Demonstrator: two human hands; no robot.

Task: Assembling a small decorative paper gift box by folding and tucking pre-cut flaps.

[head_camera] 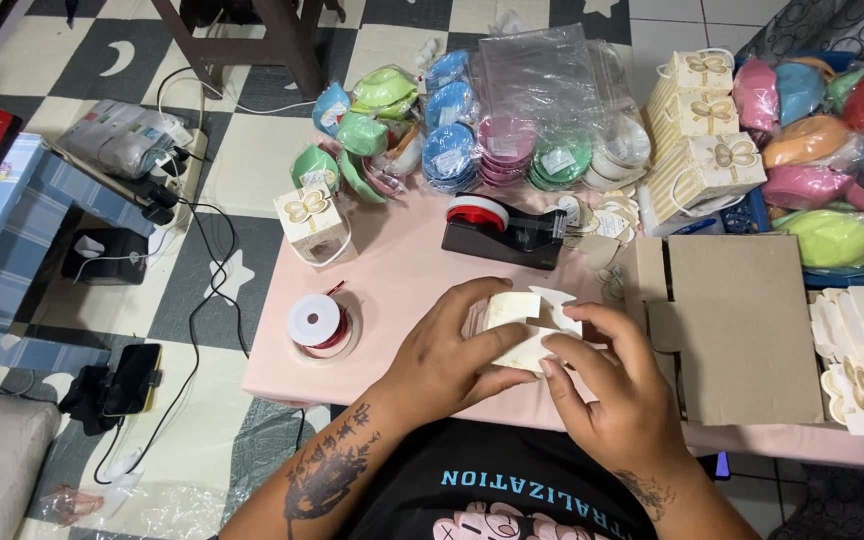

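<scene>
Working near the front edge of the pale pink bench (402,270), open room only between red ribbon spool (318,322) and brown cardboard flap (742,330). Both my hands' fingers (472,300) are pinched on the flat cream card box blank (524,325), left hand (447,355) under, right hand (617,395) on top.

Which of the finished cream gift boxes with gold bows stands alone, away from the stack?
The gift box at the table's left side, by the green bowls. The other boxes are stacked together at the right.
</scene>
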